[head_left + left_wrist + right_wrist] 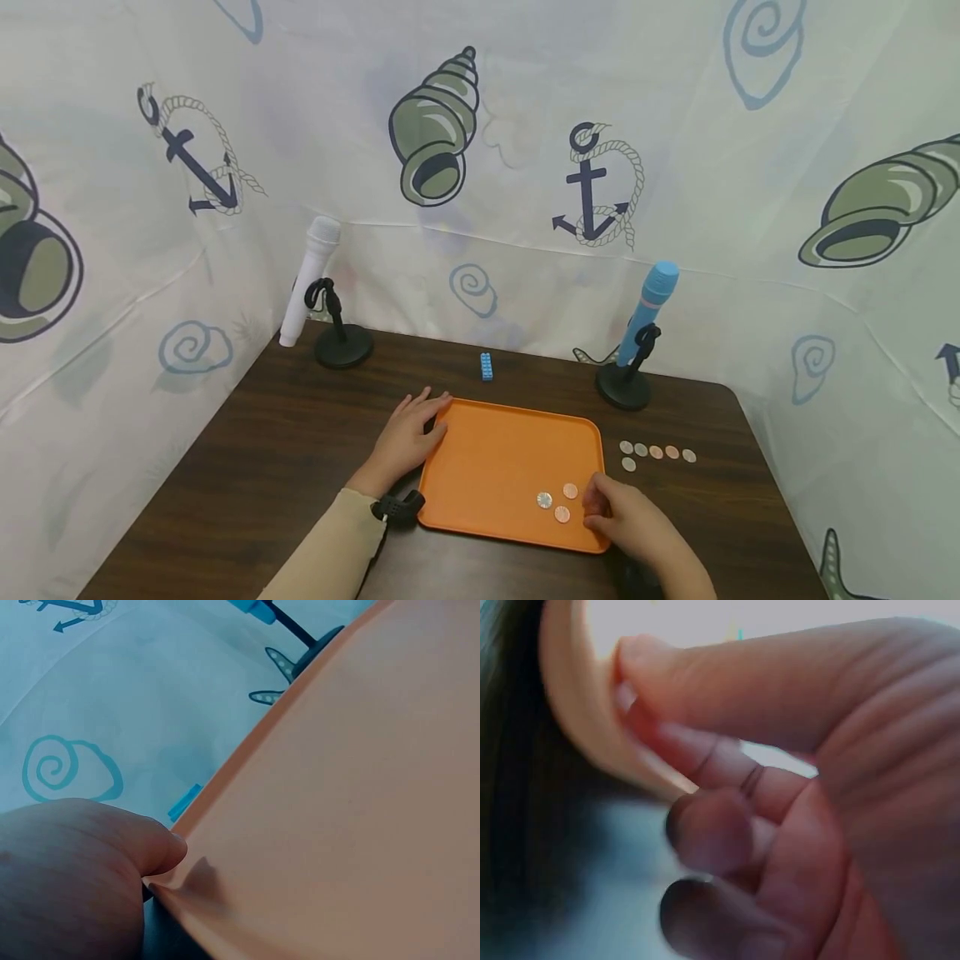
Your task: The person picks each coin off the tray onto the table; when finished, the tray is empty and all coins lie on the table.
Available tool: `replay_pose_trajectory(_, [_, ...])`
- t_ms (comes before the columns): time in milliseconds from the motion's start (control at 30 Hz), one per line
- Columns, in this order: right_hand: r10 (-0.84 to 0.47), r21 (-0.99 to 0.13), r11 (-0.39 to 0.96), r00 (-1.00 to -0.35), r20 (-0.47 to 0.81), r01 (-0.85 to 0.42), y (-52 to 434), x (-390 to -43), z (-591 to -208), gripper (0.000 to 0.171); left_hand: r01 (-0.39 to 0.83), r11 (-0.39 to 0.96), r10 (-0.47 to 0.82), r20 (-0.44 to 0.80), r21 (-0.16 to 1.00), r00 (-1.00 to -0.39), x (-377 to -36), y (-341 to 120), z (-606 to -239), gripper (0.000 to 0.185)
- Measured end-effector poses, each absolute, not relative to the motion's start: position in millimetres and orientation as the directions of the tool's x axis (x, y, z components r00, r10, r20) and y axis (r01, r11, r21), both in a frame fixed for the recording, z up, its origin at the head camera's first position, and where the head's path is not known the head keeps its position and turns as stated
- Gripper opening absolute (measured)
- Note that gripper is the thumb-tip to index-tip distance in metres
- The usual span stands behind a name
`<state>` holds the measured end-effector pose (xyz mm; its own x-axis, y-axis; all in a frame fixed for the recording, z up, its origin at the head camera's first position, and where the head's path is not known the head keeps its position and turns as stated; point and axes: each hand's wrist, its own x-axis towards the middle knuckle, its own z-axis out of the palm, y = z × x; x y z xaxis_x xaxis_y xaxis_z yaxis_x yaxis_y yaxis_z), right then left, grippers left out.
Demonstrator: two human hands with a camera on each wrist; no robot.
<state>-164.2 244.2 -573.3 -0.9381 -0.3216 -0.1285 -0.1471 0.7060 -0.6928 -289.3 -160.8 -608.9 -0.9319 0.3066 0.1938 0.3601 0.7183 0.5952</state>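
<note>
An orange tray [495, 467] lies on the dark table, with a silvery coin [544, 500] and two copper-coloured coins [562, 515] near its right end. My left hand [401, 440] rests at the tray's far left corner, fingers extended; the left wrist view has that hand [82, 870] touching the rim. Over the tray's right edge is my right hand [626, 512], its thumb and index finger bent together. In the blurred right wrist view, the right hand [780, 765] pinches what looks like a coin [625, 696], seen as a pale sliver mostly covered by the fingertips.
Several silvery and copper coins [656, 452] lie on the table right of the tray. Behind it is a blue toy brick [487, 367]. A white microphone [309, 279] and a blue microphone [647, 308] lean in black stands at the back, before a patterned cloth [517, 275].
</note>
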Motion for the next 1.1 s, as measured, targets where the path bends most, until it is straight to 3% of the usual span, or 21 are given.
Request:
replay_pose_trajectory(400, [-0.159, -0.881, 0.473, -0.982, -0.100, 0.014, 256.5, -156.6, -605.6, 0.017, 0.374, 0.719, 0.327, 0.190, 0.586, -0.926, -284.0, -164.7, -609.4, 0.055])
replay_pose_trajectory(667, [0.183, -0.949, 0.308, -0.983, -0.005, 0.062, 271.0, -157.1, -602.2, 0.022, 0.367, 0.704, 0.333, 0.174, 0.607, -0.927, -286.5, -165.5, -605.8, 0.055])
replay_pose_trajectory(767, [0.287, -0.948, 0.316, -0.956, 0.053, 0.043, 279.8, -156.6, -600.2, 0.027, 0.371, 0.701, 0.337, 0.175, 0.609, -0.925, -287.0, -165.7, -604.5, 0.055])
replay_pose_trajectory(867, [0.338, -0.911, 0.411, -0.935, 0.110, 0.041, 288.8, -156.3, -600.8, 0.026, 0.375, 0.699, 0.336, 0.183, 0.609, -0.924, -286.5, -166.1, -604.6, 0.054])
replay_pose_trajectory(1000, [0.387, -0.804, 0.583, -0.909, 0.155, 0.112, 298.1, -154.2, -604.6, 0.016, 0.369, 0.704, 0.333, 0.177, 0.607, -0.926, -285.7, -167.2, -605.9, 0.054])
replay_pose_trajectory(1100, [0.411, -0.756, 0.632, -0.901, 0.140, 0.170, 301.2, -152.4, -605.4, 0.012, 0.372, 0.704, 0.338, 0.175, 0.605, -0.924, -286.0, -168.1, -607.4, 0.054])
